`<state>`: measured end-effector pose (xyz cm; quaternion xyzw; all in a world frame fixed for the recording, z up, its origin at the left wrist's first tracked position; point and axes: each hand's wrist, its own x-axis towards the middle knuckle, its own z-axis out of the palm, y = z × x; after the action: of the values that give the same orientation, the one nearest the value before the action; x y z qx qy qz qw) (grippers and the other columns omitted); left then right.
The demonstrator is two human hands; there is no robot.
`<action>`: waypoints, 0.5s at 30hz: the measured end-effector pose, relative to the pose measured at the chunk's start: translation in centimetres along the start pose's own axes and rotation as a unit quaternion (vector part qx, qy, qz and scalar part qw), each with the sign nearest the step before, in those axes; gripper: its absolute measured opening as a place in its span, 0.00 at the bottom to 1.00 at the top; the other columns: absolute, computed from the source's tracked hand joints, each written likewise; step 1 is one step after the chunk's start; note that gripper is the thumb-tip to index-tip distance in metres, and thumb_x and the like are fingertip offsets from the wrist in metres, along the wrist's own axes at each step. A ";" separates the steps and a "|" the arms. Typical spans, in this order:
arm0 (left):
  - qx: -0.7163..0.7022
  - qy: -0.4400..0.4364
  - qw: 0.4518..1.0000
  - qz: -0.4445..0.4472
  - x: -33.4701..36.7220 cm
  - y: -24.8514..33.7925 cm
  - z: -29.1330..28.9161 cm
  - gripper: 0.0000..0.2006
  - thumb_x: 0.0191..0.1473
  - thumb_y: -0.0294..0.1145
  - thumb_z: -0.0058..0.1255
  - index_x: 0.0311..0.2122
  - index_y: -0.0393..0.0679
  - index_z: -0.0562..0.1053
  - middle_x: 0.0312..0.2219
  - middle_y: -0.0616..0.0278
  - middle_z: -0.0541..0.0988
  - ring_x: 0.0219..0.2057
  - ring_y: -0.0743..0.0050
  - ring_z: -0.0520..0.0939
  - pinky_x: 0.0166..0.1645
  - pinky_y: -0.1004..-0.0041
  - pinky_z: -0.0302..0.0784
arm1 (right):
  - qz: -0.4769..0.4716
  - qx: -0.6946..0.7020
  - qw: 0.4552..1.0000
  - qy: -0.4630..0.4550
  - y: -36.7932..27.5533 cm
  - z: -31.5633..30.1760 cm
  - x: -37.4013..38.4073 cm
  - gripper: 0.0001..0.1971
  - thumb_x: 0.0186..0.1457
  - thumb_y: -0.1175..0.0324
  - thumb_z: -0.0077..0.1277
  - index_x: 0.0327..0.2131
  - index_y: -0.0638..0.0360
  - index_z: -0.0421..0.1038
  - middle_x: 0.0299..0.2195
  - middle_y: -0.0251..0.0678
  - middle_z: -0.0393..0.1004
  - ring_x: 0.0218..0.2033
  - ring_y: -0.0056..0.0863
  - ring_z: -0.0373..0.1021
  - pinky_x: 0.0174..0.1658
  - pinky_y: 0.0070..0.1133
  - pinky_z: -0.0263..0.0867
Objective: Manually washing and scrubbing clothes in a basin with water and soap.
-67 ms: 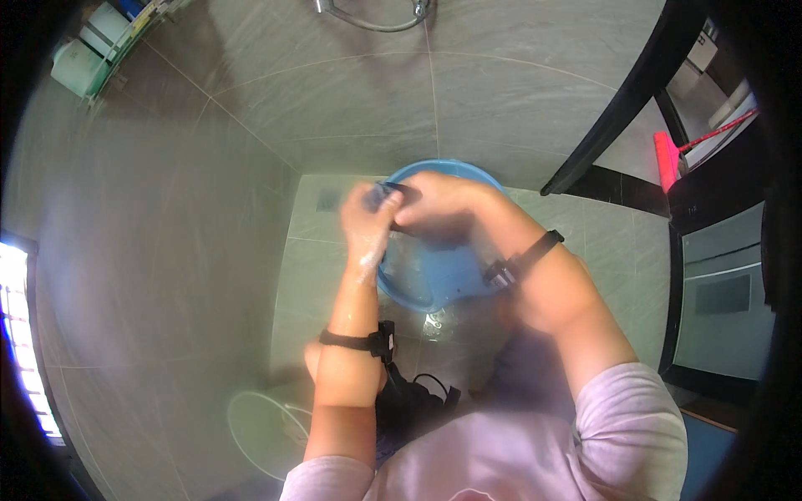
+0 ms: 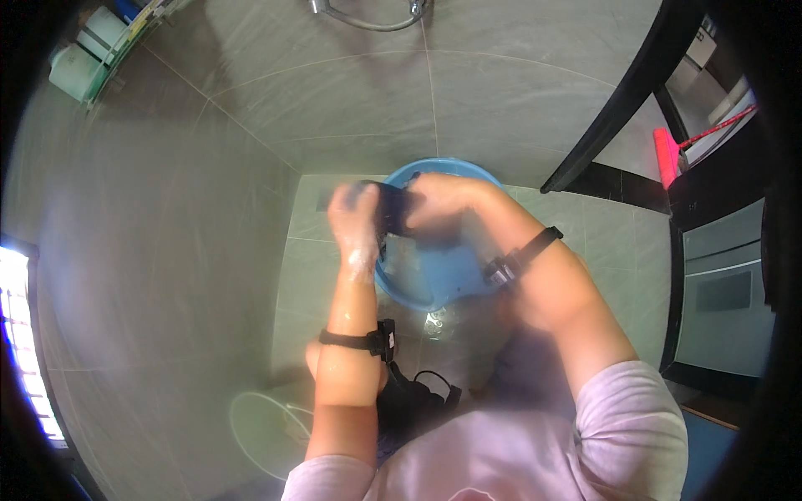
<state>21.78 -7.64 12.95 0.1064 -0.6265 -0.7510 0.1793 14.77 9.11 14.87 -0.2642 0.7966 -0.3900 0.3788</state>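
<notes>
A dark navy cloth (image 2: 393,209) is stretched between my two hands above a blue basin (image 2: 455,271). My left hand (image 2: 351,219), wet and blurred by motion, grips the cloth's left side past the basin's left rim. The other side is held in my right hand (image 2: 443,199), its fingers curled over the basin's far part. Water with pale suds shows in the basin's left part. The cloth's exact kind cannot be made out.
A pale green bucket (image 2: 266,434) stands at the lower left. A pink squeegee (image 2: 666,159) leans beyond the black door frame (image 2: 618,100) on the right. A shelf with bottles (image 2: 79,71) is on the left wall, and a shower hose (image 2: 368,21) hangs ahead.
My hands have moved apart, the left one shifting left. More of the dark cloth now shows spread between them.
</notes>
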 end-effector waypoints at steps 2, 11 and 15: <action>-0.169 0.055 0.983 -0.042 0.5 0.4 -0.4 0.04 0.52 0.25 0.50 0.30 0.44 0.67 0.26 0.68 0.73 0.27 0.78 0.74 0.33 0.74 0.72 | 0.027 -0.001 1.000 -0.003 0.9 -0.9 -0.5 0.18 0.45 0.61 0.62 0.36 0.65 0.75 0.29 0.36 0.78 0.31 0.25 0.73 0.37 0.23 0.68; -0.351 -0.027 0.907 -0.231 2.7 -7.1 -5.6 0.15 0.63 0.41 0.38 0.50 0.48 0.67 0.45 0.55 0.74 0.46 0.60 0.75 0.50 0.60 0.73 | -0.288 -0.003 0.891 0.350 -4.6 11.0 1.3 0.12 0.48 0.61 0.59 0.28 0.61 0.75 0.29 0.39 0.77 0.38 0.33 0.74 0.43 0.30 0.67; -0.259 -0.073 0.914 -0.304 0.1 -8.3 0.1 0.18 0.62 0.42 0.37 0.53 0.44 0.65 0.48 0.55 0.73 0.47 0.61 0.75 0.51 0.64 0.71 | -0.076 0.121 0.867 0.478 -1.0 9.2 4.8 0.17 0.52 0.55 0.53 0.20 0.58 0.69 0.22 0.42 0.74 0.24 0.48 0.71 0.28 0.34 0.66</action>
<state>20.54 -6.30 4.85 0.1861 -0.3584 -0.9111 -0.0825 19.58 1.25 9.99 -0.0571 0.8044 -0.5893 -0.0497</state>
